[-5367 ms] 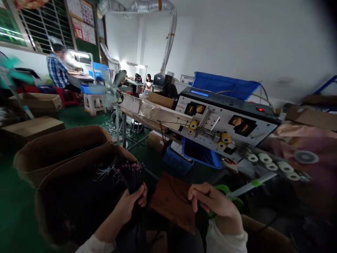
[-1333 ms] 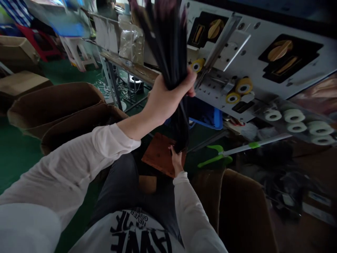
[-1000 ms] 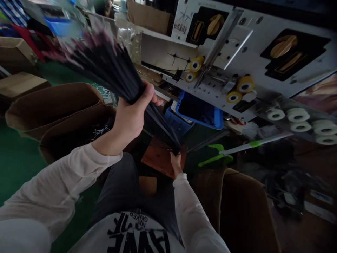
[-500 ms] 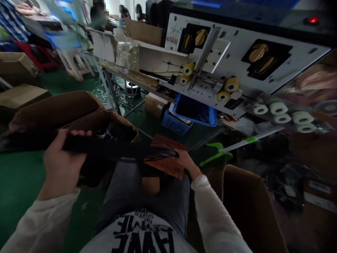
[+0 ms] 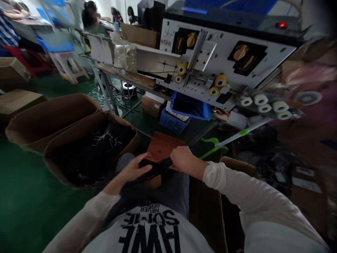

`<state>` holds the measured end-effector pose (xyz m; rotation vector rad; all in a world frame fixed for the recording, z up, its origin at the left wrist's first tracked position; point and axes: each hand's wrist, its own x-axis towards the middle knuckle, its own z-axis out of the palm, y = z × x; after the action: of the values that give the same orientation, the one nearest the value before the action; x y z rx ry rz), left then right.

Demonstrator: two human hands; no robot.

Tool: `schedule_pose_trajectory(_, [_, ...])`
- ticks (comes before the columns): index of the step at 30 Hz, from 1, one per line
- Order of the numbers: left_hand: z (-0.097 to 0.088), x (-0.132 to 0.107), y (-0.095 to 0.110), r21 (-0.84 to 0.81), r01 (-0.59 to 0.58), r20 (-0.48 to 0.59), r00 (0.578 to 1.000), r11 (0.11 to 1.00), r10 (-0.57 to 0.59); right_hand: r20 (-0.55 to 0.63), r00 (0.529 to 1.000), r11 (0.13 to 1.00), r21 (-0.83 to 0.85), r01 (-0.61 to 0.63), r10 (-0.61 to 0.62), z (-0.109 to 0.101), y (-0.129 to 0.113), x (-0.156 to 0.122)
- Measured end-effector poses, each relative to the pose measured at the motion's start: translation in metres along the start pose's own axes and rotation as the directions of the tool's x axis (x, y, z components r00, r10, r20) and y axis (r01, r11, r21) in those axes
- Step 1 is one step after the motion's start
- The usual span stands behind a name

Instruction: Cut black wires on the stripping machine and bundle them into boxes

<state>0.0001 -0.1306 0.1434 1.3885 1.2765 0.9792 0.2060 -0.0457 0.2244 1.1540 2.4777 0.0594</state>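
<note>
At far left, two cardboard cartons (image 5: 50, 119) stand side by side on the green floor (image 5: 23, 203), the nearer one filled with dark material (image 5: 86, 158) flecked with white strands. My left hand (image 5: 131, 171) is open, fingers spread, right at the bundle of black wires (image 5: 156, 167); whether the fingertips touch it, I cannot tell. The bundle lies across my lap, over the near edge of a reddish-brown board (image 5: 162, 144). My right hand (image 5: 185, 160) is closed over the bundle's end. Beyond, a blue plastic crate (image 5: 191, 107) sits below a white-panelled machine (image 5: 226, 52) with yellow rollers (image 5: 220, 80). At right, a long-handled tool with a green head (image 5: 214, 149) lies near white rollers (image 5: 265, 105).
</note>
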Motion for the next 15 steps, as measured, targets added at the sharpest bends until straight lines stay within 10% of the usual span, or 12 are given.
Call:
schedule_pose_trajectory(2, [0.041,0.032,0.025,0.103,-0.174,0.152,0.976,0.979,0.158,0.004,1.0,0.998,-0.068,-0.017,0.017,-0.002,-0.007,0.009])
schedule_pose_trajectory(5, [0.078,0.057,0.045,0.21,-0.141,0.145,0.983,0.967,0.112,0.034,0.999,0.991,-0.13,-0.031,0.036,-0.006,-0.014,0.022])
schedule_pose_trajectory(10, [0.075,0.071,0.04,0.175,-0.028,0.007,1.0,0.984,0.027,-0.212,0.976,0.995,0.074,0.072,-0.054,-0.042,0.009,0.019])
schedule_pose_trajectory(15, [0.025,0.085,0.056,-0.337,-0.003,0.047,0.999,0.941,0.021,-0.759,0.644,0.72,0.5,0.481,0.097,-0.073,0.051,0.007])
